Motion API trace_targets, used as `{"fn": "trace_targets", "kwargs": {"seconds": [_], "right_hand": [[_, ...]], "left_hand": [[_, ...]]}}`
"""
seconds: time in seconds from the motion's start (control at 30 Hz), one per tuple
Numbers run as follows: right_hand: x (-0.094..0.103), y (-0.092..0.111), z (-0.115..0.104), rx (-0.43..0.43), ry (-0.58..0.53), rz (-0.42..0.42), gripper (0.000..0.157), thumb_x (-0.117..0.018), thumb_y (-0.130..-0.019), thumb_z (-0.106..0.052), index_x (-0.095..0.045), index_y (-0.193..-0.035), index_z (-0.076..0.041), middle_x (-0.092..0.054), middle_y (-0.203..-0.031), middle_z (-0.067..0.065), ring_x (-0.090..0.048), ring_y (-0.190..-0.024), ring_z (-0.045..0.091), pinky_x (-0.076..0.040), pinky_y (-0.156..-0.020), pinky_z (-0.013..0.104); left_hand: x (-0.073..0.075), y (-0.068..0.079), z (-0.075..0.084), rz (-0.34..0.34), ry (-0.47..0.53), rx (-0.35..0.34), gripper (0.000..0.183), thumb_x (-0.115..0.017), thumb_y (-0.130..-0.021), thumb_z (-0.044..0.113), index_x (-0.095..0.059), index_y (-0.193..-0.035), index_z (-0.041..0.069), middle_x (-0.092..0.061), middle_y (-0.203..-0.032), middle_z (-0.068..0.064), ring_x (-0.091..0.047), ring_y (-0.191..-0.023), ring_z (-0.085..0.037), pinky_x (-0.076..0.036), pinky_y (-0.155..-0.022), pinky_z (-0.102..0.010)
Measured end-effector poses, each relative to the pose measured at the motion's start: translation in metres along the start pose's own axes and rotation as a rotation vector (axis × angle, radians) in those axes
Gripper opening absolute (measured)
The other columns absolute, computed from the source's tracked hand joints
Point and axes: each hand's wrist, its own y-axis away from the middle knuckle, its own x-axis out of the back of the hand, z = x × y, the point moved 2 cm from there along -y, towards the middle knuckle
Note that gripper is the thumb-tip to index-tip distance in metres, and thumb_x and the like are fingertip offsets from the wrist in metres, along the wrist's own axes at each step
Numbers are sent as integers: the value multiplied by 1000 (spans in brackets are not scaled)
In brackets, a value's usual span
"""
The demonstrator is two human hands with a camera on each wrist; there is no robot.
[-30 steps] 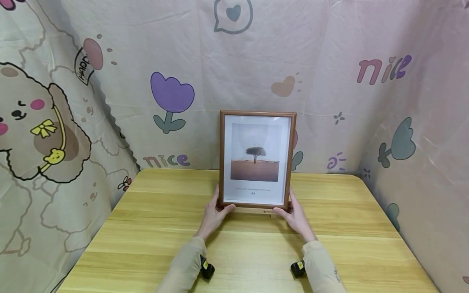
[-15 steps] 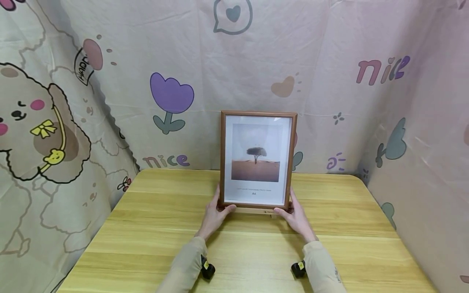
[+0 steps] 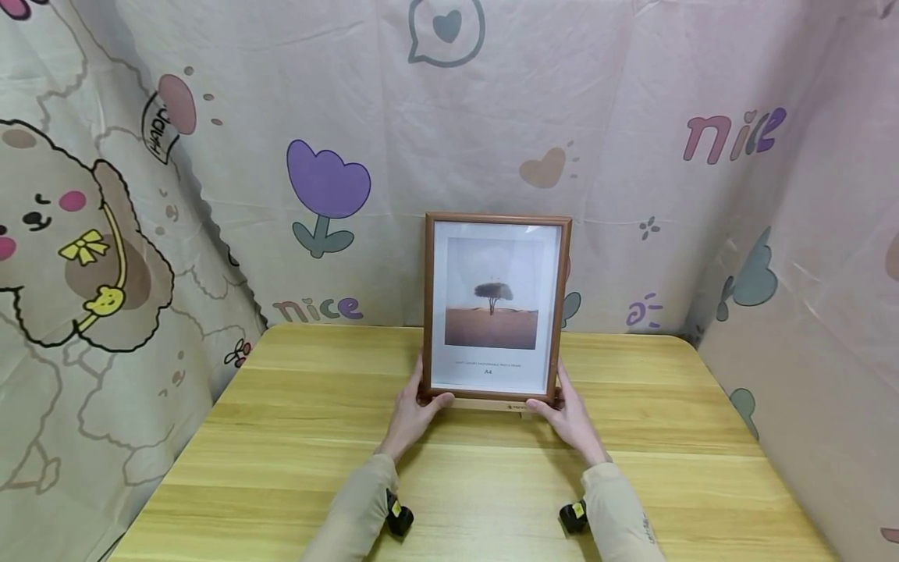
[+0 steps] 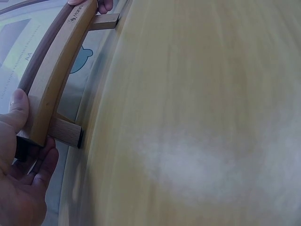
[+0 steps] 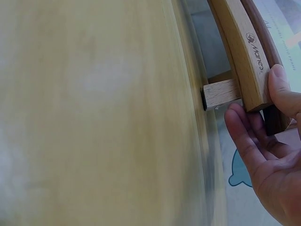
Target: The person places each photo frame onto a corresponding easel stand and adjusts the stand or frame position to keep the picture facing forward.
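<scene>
A brown wooden picture frame (image 3: 492, 361) with a tree print behind its clear front stands upright, leaning back slightly, near the back middle of the table. Under its bottom edge runs the pale wooden ledge (image 5: 242, 52) of a small tabletop easel, whose short feet (image 4: 66, 132) stick out below. My left hand (image 3: 407, 419) grips the lower left corner, thumb on the front and fingers curling behind and under. At the lower right corner, my right hand (image 3: 572, 420) holds on the same way, its thumb (image 5: 281, 84) against the frame's front. The easel's back is hidden.
The light wood-grain table (image 3: 281, 484) carries the easel and frame. Behind and along both sides hang printed curtains (image 3: 463, 140), the back one close behind the frame. A small black camera (image 3: 400, 519) is strapped at the left wrist, another black camera (image 3: 573, 517) at the right.
The frame and both hands have shifted very slightly to the right, still in the same grip. The curtain on the right side has changed its folds.
</scene>
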Motion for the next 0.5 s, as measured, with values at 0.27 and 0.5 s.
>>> {"fn": "trace_targets", "kwargs": {"seconds": [0.27,0.5], "right_hand": [[1,-1,0,9,24,-9,105,-77,-88,-12,-3,-163,-10,-67,-116,37,-73,-98,37,-56,-84,24],[0,0,-1,11,3,-6,105,-77,-87,-9,-5,-163,-12,-69,-114,35,-73,-97,36,-57,-82,24]], "left_hand": [[-1,0,0,4,-3,3,100,-78,-87,32,-15,-163,16,-47,-152,-25,-49,-138,-35,-34,-119,-54],[-1,0,0,2,0,3,101,-78,-86,32,-15,-163,17,-49,-150,-25,-53,-134,-34,-37,-117,-53]]}}
